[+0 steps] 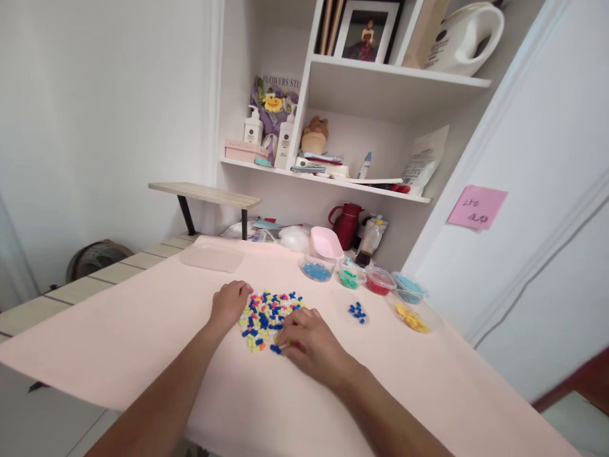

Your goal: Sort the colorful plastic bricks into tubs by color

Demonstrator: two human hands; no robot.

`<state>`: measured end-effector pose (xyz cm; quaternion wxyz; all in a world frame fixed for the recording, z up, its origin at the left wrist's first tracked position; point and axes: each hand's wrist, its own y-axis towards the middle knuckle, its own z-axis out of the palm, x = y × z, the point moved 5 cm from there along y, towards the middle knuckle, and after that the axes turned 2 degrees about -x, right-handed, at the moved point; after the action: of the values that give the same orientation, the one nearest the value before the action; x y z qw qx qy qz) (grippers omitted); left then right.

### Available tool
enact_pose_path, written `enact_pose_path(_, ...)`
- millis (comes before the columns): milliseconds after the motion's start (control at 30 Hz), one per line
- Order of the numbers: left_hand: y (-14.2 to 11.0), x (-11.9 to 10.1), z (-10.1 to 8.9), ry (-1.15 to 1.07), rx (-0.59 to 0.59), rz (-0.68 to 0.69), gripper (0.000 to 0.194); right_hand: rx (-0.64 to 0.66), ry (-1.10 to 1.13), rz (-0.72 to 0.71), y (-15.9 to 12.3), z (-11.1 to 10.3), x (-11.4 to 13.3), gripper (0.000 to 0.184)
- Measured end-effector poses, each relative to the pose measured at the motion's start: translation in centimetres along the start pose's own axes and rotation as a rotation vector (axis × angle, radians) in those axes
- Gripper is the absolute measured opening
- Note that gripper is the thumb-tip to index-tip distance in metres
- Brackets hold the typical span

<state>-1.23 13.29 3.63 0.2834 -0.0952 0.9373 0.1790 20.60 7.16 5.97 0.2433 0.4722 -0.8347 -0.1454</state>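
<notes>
A pile of small coloured beads [266, 315], blue, yellow, red and orange, lies on the pink table cover [143, 330]. My left hand [229, 303] rests at the pile's left edge with its fingers curled under. My right hand [307, 341] sits at the pile's near right side, fingertips pinched together at a bead by the pile's edge. What the pinch holds is too small to name. A small group of blue beads [356, 311] lies apart to the right.
Small clear bowls hold sorted beads: blue [316, 271], green [351, 278], red [379, 282], light blue [410, 287], yellow [412, 317]. A pink tray [326, 243], a clear lid [212, 257], a dark red jug [347, 225] and shelves stand behind. A pink note [476, 207] hangs on the right wall.
</notes>
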Motion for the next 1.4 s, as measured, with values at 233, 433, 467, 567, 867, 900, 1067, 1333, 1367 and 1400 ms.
enact_pose_path(233,0.0,0.0,0.0,0.000,-0.002,0.000,0.037,0.007,0.055,0.032,-0.2,-0.3,-0.6,0.020)
enact_pose_path(433,0.0,-0.2,-0.1,0.005,0.003,-0.002,0.036,0.033,0.064,0.026,0.2,0.2,0.3,0.022)
enact_pose_path(467,0.0,-0.2,-0.1,0.007,0.003,-0.004,0.036,0.030,0.063,0.030,0.2,0.3,0.3,0.022)
enact_pose_path(567,0.0,-0.2,-0.1,0.009,0.001,-0.008,0.036,0.004,0.079,0.036,0.2,0.2,0.1,0.023)
enact_pose_path(867,0.1,-0.2,-0.1,0.008,0.007,-0.003,0.035,-0.064,0.147,0.091,-0.2,-1.0,-1.1,0.015)
enact_pose_path(900,0.1,-0.2,-0.1,0.007,0.007,-0.002,0.035,-0.070,0.150,0.085,-0.2,-1.0,-1.0,0.015)
enact_pose_path(1067,0.0,-0.2,-0.1,0.002,0.011,-0.001,0.035,0.004,0.090,-0.009,0.0,-0.2,0.3,0.028)
enact_pose_path(1333,0.0,-0.2,-0.3,0.009,0.014,-0.011,0.035,0.021,0.068,0.012,0.2,0.3,0.6,0.015)
enact_pose_path(1367,0.0,-0.2,-0.2,0.009,0.015,-0.010,0.035,0.009,0.073,0.016,0.3,0.2,0.4,0.016)
enact_pose_path(1400,0.1,-0.1,-0.2,0.009,0.017,-0.008,0.036,-0.009,0.076,0.026,0.3,-0.2,0.1,0.017)
